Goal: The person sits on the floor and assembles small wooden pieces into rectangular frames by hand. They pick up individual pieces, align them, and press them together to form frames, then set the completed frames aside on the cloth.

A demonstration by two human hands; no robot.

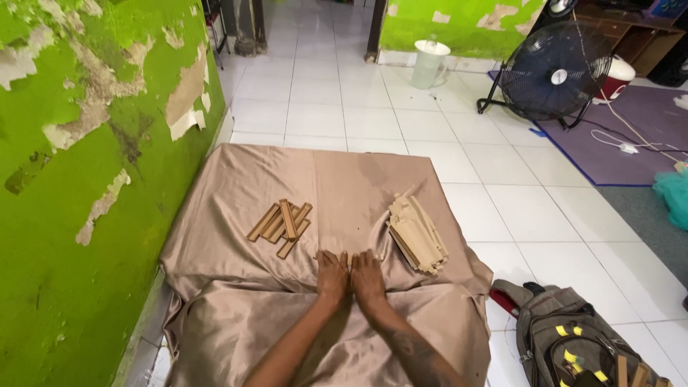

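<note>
Both hands flat on the cloth, left hand touching right hand, holding nothing — sticks lie left, the stack just right. Tug that slippery cloth and I'd guess the stack slides apart.

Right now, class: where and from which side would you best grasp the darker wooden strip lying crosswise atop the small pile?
Probably pinch the top strip across its narrow width near mid-length, coming from above. It rests highest on the small pile, its long edges exposed, nearest the left hand.
</note>
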